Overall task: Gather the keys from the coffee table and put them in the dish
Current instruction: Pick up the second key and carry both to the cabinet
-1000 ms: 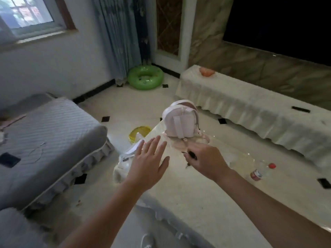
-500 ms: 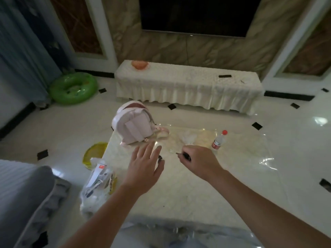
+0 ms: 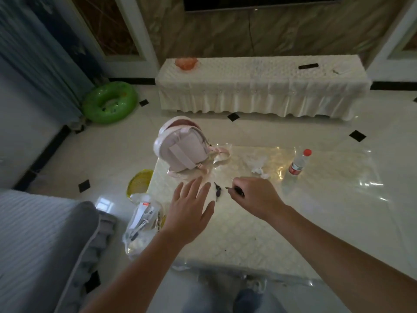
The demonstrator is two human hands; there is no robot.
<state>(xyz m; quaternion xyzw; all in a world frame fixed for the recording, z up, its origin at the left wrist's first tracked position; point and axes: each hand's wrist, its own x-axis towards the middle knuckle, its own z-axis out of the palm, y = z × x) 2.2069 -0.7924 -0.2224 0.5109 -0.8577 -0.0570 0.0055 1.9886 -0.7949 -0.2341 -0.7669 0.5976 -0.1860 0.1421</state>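
A small bunch of dark keys [image 3: 217, 192] lies on the cream coffee table [image 3: 259, 233], just right of my left hand's fingertips. My left hand [image 3: 191, 208] hovers flat over the table with fingers spread and holds nothing. My right hand [image 3: 255, 195] is closed around a dark-headed key [image 3: 237, 190], whose metal tip pokes out to the left toward the lying keys. An orange dish [image 3: 186, 63] stands on the far covered bench [image 3: 259, 86], at its left end.
A pink backpack [image 3: 180, 147] sits at the table's far left corner. Crumpled plastic [image 3: 257, 162] and a red-capped water bottle [image 3: 298, 162] lie further right. A plastic bag [image 3: 142, 224] and yellow bin [image 3: 138, 182] are beside the table; a grey sofa [image 3: 40, 245] is left.
My view has swung right and down onto the table. The keys beside my left hand have come into sight. My right hand keeps its grip on the key.
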